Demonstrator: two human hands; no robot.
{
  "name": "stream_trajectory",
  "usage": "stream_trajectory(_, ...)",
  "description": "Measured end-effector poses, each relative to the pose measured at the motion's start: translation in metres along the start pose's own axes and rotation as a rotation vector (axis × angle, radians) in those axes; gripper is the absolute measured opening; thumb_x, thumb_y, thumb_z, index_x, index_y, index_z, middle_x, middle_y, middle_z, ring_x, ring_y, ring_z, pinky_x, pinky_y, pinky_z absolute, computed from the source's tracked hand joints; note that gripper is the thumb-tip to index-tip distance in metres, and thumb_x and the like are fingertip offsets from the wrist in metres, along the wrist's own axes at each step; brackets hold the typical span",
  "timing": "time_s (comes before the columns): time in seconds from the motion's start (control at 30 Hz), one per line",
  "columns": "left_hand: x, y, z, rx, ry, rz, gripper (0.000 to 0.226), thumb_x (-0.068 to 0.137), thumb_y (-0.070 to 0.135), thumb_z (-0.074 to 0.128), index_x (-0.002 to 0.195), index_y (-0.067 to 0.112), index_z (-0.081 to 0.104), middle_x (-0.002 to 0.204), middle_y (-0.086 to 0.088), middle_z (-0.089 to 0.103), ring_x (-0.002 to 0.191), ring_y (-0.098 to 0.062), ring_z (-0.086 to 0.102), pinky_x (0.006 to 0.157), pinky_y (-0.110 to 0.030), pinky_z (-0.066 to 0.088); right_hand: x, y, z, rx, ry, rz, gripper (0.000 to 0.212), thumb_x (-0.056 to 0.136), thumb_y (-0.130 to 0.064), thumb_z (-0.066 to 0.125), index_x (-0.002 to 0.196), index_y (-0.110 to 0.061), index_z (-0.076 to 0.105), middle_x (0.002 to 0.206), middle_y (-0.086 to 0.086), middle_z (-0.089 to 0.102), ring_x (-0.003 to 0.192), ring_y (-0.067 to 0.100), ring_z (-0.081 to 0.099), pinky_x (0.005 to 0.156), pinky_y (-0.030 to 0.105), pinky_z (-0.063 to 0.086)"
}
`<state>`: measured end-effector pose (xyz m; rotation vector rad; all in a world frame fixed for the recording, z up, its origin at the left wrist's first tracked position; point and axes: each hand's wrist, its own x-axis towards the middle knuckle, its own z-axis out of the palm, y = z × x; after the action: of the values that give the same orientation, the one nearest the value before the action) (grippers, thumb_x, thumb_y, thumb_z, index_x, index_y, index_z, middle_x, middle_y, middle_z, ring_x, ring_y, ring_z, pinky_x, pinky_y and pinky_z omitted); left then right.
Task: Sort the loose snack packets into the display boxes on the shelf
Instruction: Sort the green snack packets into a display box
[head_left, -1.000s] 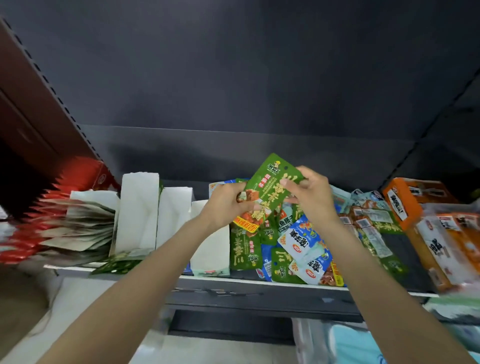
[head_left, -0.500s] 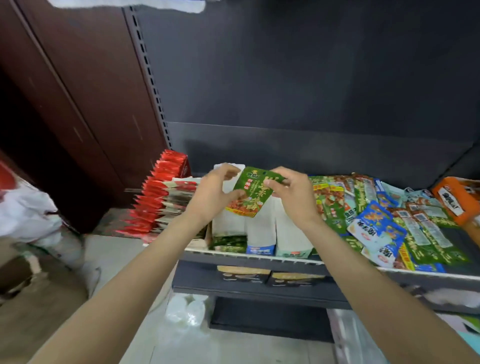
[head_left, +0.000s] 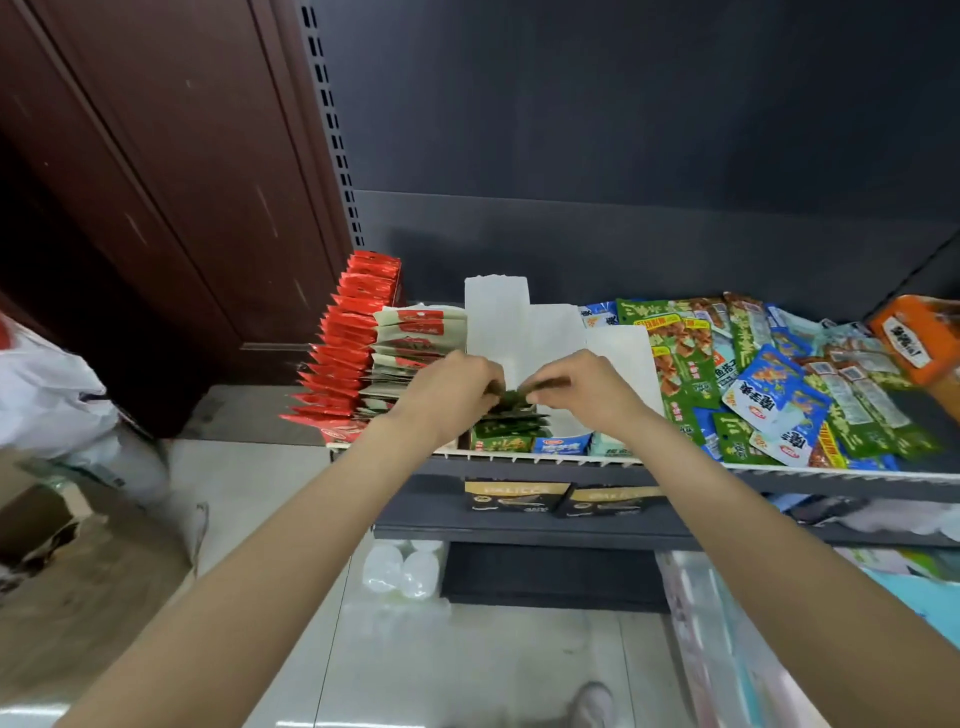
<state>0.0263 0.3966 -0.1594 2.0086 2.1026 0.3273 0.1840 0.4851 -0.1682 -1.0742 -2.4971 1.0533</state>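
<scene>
My left hand (head_left: 452, 387) and my right hand (head_left: 582, 389) both pinch one green snack packet (head_left: 514, 397), seen almost edge-on, low inside the leftmost white display box (head_left: 496, 312). Several green packets (head_left: 511, 423) stand in that box under it. Two more white display boxes (head_left: 558, 332) stand to its right, the nearer one with a blue front. A loose pile of green, blue and brown packets (head_left: 769, 384) covers the shelf (head_left: 831, 475) to the right.
Red packets (head_left: 348, 353) and cream packets (head_left: 415, 343) stand in rows at the shelf's left end. An orange box (head_left: 919, 338) is at the far right. Black-and-gold boxes (head_left: 514, 496) sit on the shelf below. A white bag (head_left: 47, 395) and a cardboard box (head_left: 52, 525) lie left on the floor.
Both hands carried the green packet from above the loose pile leftward and lowered it into the leftmost white box. The packet turned from face-on to nearly edge-on.
</scene>
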Motion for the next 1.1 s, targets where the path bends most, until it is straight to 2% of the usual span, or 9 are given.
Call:
stream_trajectory(0.2,0.009,0.007,0.009,-0.132,-0.1,-0.083,0.025,0.09,0.028,0.061,0.11,0.014,0.066,0.106,-0.005,0.068,0.097,-0.023,0.063,0.085,-0.038,0.052,0.001,0.007,-0.009,0.135,-0.215,0.117,0.024,0.09,-0.017,0.062,0.111,-0.008,0.068,0.109,0.004,0.068,0.099,0.014,0.06,0.091,0.027,0.047)
stream_trajectory(0.4,0.039,0.055,0.009,-0.333,-0.001,-0.049,0.025,0.092,0.028,0.056,0.112,0.016,0.065,0.105,-0.002,0.068,0.096,-0.016,0.062,0.09,-0.034,0.05,-0.013,0.049,-0.043,0.374,0.195,0.111,0.015,0.092,-0.017,0.057,0.096,-0.01,0.07,0.101,0.007,0.07,0.092,0.015,0.063,0.079,0.024,0.049)
stream_trajectory(0.53,0.083,0.11,0.03,-0.376,0.08,0.007,0.024,0.093,0.019,0.052,0.112,0.012,0.065,0.11,-0.005,0.067,0.102,-0.02,0.06,0.091,-0.032,0.048,-0.029,0.103,-0.081,0.19,0.436,0.182,0.018,0.094,-0.016,0.055,0.102,-0.008,0.069,0.096,0.0,0.067,0.087,0.01,0.059,0.071,0.009,0.041)
stream_trajectory(0.63,0.121,0.153,0.056,-0.345,0.05,0.019,0.029,0.095,0.016,0.05,0.12,0.006,0.059,0.122,-0.011,0.059,0.113,-0.025,0.053,0.092,-0.028,0.039,-0.033,0.157,-0.11,0.083,0.476,0.289,0.025,0.094,-0.017,0.055,0.115,-0.006,0.063,0.114,0.008,0.065,0.106,0.02,0.059,0.082,0.017,0.04)
stream_trajectory(0.73,0.165,0.192,0.091,-0.247,-0.126,-0.005,0.045,0.095,0.019,0.051,0.136,0.002,0.043,0.142,-0.019,0.041,0.132,-0.029,0.035,0.105,-0.028,0.026,-0.027,0.217,-0.131,-0.068,0.396,0.428,0.049,0.092,-0.025,0.058,0.136,-0.008,0.045,0.138,0.015,0.048,0.128,0.028,0.043,0.101,0.032,0.034)
stream_trajectory(0.8,0.186,0.201,0.113,-0.13,-0.291,-0.092,0.069,0.095,0.03,0.052,0.148,0.003,0.019,0.156,-0.02,0.012,0.144,-0.032,0.01,0.116,-0.036,0.014,-0.022,0.246,-0.135,-0.145,0.308,0.47,0.067,0.09,-0.032,0.06,0.145,-0.01,0.029,0.151,0.015,0.028,0.141,0.03,0.023,0.111,0.037,0.023)
stream_trajectory(0.9,0.213,0.214,0.139,-0.039,-0.41,-0.296,0.088,0.094,0.038,0.052,0.149,0.004,-0.007,0.155,-0.022,-0.015,0.143,-0.038,-0.015,0.117,-0.045,0.002,-0.015,0.288,-0.146,-0.24,0.12,0.475,0.088,0.086,-0.042,0.063,0.151,-0.017,0.01,0.159,0.01,0.0,0.146,0.026,-0.001,0.118,0.038,0.009)
stream_trajectory(1.0,0.224,0.214,0.157,-0.126,-0.39,-0.458,0.085,0.097,0.035,0.047,0.146,-0.002,-0.011,0.154,-0.023,-0.017,0.142,-0.04,-0.015,0.116,-0.044,-0.004,-0.012,0.306,-0.148,-0.29,-0.054,0.475,0.096,0.084,-0.046,0.064,0.151,-0.02,0.0,0.158,0.007,-0.009,0.146,0.024,-0.009,0.118,0.042,0.007)
stream_trajectory(1.1,0.228,0.211,0.175,-0.334,-0.226,-0.584,0.083,0.096,0.027,0.053,0.15,0.005,-0.006,0.157,-0.014,-0.013,0.145,-0.031,-0.011,0.117,-0.038,0.001,-0.013,0.308,-0.146,-0.335,-0.07,0.445,0.099,0.084,-0.043,0.064,0.15,-0.02,-0.005,0.158,0.01,-0.01,0.145,0.025,-0.011,0.117,0.041,0.007)
